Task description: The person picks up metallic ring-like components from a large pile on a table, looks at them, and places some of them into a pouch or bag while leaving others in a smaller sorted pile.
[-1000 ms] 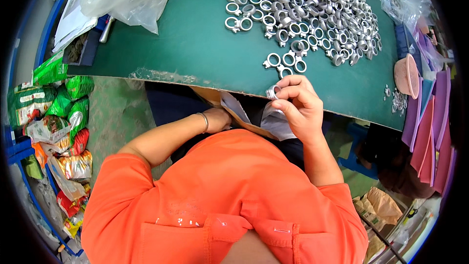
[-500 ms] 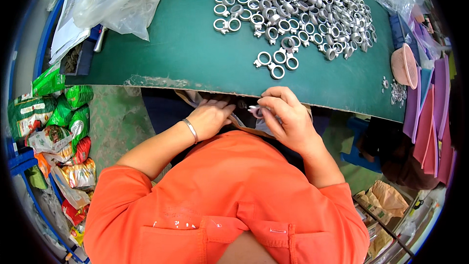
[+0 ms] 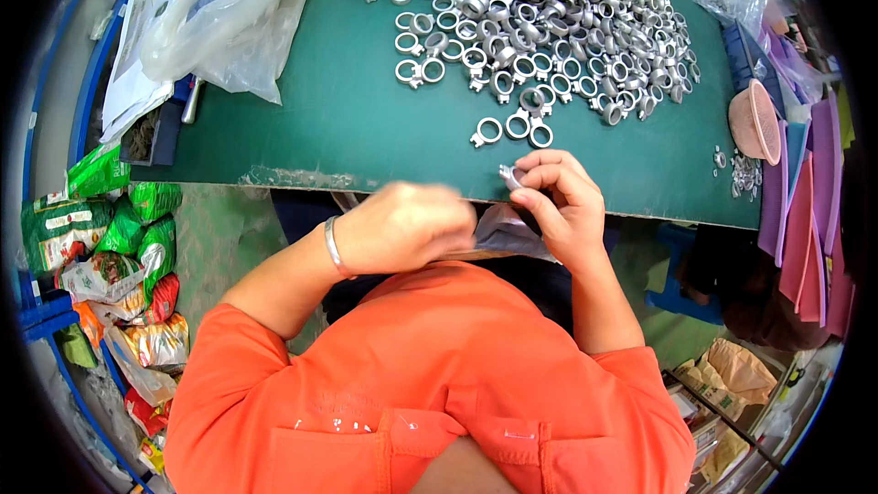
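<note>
My right hand (image 3: 560, 201) pinches a silver metal ring clamp (image 3: 510, 176) between thumb and fingers, just over the table's front edge. My left hand (image 3: 412, 227), with a metal bangle at the wrist, is in front of my body, smeared by motion; whether it holds anything is hidden. A few loose ring clamps (image 3: 488, 131) lie on the green table (image 3: 366, 137) just beyond my right hand. Behind them a big heap of the same rings (image 3: 549, 18) spreads over the far part. Below the edge, pale cloth (image 3: 512, 230) shows between my hands.
A clear plastic bag (image 3: 233, 32) and papers (image 3: 142, 64) lie at the far left. At the right are a pink basket (image 3: 755, 123), small metal parts (image 3: 745, 176) and purple and pink sheets (image 3: 805, 238). Colourful packets (image 3: 119, 238) are stacked left of the table.
Both hands have risen from below the table edge. My right hand brings the ring clamp up over the edge; my left hand has come up and is blurred.
</note>
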### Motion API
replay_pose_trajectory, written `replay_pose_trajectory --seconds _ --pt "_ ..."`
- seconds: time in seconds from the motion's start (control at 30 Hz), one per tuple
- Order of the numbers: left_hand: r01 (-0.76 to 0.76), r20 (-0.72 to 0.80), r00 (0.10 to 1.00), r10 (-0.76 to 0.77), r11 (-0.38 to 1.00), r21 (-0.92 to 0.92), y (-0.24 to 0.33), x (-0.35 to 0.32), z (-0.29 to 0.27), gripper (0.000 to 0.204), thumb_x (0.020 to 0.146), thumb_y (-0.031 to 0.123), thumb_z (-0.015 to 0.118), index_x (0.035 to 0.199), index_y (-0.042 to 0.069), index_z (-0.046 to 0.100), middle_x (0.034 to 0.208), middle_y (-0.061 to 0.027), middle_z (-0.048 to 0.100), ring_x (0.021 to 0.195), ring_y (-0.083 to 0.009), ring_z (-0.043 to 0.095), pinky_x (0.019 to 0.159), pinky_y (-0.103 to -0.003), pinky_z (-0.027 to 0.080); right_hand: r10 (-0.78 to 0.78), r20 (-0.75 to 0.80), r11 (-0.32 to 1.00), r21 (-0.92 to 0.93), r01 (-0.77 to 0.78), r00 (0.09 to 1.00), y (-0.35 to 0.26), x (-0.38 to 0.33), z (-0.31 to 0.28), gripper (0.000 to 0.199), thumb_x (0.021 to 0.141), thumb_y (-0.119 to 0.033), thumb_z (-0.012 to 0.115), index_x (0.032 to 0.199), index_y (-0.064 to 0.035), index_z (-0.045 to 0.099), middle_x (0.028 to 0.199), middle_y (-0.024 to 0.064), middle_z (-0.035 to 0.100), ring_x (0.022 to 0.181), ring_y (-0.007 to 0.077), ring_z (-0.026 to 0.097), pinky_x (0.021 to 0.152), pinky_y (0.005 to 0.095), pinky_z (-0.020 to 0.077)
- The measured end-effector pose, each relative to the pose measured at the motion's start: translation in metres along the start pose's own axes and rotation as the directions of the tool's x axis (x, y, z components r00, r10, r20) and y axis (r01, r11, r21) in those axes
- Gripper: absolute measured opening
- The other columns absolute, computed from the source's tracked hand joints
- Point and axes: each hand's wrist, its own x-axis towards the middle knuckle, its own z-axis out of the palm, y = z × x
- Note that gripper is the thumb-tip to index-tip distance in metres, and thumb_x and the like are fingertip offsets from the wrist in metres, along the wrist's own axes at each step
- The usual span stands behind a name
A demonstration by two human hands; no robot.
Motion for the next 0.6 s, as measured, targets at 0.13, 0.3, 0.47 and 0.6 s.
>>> replay_pose_trajectory --seconds 0.13,0.3,0.47,0.6 --pt "0.084 -0.497 0.866 0.047 0.968 0.238 -0.011 0.049 -0.005 0.033 0.073 -0.001 0.069 0.105 0.003 0.06 0.104 -0.012 0.054 0.08 -0.0268 0.06 0.067 -0.034 0.05 0.177 0.068 0.853 0.488 -0.187 0.982 0.002 -0.004 -0.003 0.012 0.086 0.002 0.062 0.098 0.0039 0.06 0.099 0.0115 0.063 0.086 0.0145 0.063 0.072 0.0253 0.0539" --pt "0.175 -0.327 0.931 -0.161 0.984 0.015 -0.029 0.055 0.0 0.03 0.073 -0.002 0.072 0.1 0.002 0.058 0.092 -0.0074 0.059 0.071 -0.0169 0.061 0.063 -0.029 0.049 0.283 0.208 0.704 0.618 -0.35 0.936 0.005 -0.006 -0.009 0.02 0.092 -0.003 0.055 0.111 0.0029 0.055 0.1 0.013 0.066 0.084 0.0173 0.066 0.068 0.0247 0.0548" --pt "0.129 -0.284 0.826 -0.488 0.652 -0.747 -0.026 0.034 0.009 0.021 0.08 -0.003 0.068 0.098 0.001 0.058 0.087 -0.0035 0.062 0.073 -0.0093 0.061 0.063 -0.023 0.051 0.077 0.2 0.995 0.049 -0.088 0.977 -0.011 -0.01 0.007 0.018 0.085 0.004 0.054 0.102 -0.001 0.06 0.094 0.0116 0.066 0.083 0.0196 0.065 0.07 0.0298 0.0527" --pt "0.056 -0.203 0.803 -0.561 0.409 -0.911 -0.022 0.019 0.006 0.016 0.085 -0.002 0.064 0.1 -0.001 0.058 0.102 -0.0129 0.062 0.084 -0.0183 0.065 0.072 -0.027 0.055 -0.182 0.272 0.888 -0.367 0.277 0.945 -0.014 -0.005 0.018 0.02 0.075 0.002 0.061 0.094 -0.0022 0.061 0.098 0.0116 0.058 0.081 0.0292 0.062 0.07 0.0361 0.0516"
